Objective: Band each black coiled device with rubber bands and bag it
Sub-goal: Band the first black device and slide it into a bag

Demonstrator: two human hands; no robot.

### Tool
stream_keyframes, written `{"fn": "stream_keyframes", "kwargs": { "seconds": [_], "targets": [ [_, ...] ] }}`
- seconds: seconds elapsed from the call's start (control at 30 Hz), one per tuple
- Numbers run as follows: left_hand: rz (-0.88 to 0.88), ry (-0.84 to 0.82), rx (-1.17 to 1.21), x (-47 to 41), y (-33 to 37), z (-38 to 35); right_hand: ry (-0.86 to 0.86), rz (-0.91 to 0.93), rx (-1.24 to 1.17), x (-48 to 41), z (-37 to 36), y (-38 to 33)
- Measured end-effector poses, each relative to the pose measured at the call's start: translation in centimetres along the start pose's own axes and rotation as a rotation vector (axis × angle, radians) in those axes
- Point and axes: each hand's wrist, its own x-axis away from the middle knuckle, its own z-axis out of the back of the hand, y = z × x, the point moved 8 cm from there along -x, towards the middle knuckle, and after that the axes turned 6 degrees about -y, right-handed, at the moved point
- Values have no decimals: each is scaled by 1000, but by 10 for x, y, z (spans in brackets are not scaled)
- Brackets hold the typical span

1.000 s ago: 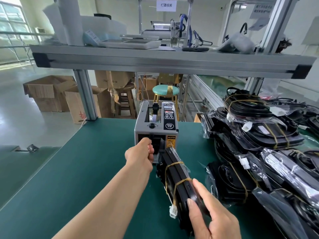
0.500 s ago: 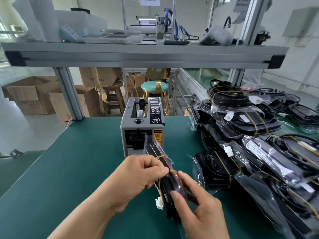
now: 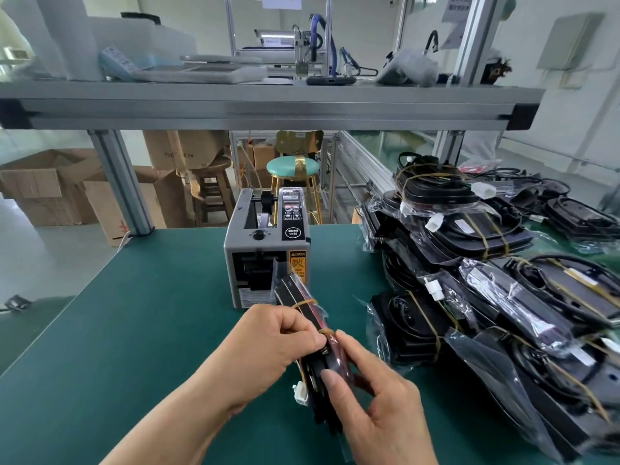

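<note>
A black coiled device in a clear bag, wrapped by yellow rubber bands, stands on edge over the green table in front of the tape dispenser. My left hand pinches its upper edge from the left, fingers curled at the band. My right hand grips the near end from the right, thumb laid along the bag. A white connector hangs at the device's lower left. The device's near end is hidden behind my right hand.
A grey tape dispenser stands mid-table just beyond the device. A large heap of bagged, banded black devices fills the right side. An aluminium shelf beam crosses overhead. Bare green table lies at left.
My left hand came back from the dispenser's mouth to the bagged device and now pinches its upper edge. The device was brought nearer and tipped more upright between both hands.
</note>
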Motion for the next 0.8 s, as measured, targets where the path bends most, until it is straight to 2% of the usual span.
{"fn": "stream_keyframes", "kwargs": {
  "seconds": [0.3, 0.6, 0.8],
  "targets": [
    [-10, 48, -55, 1, -6, 0, 5, 2, 16, 0, -1, -2],
    [-75, 166, -142, 4, -9, 0, -11, -36, 41, 0, 0, -2],
    [-11, 332, -37, 3, -24, 4, 6, -31, 73, 0, 2, -3]
  ]
}}
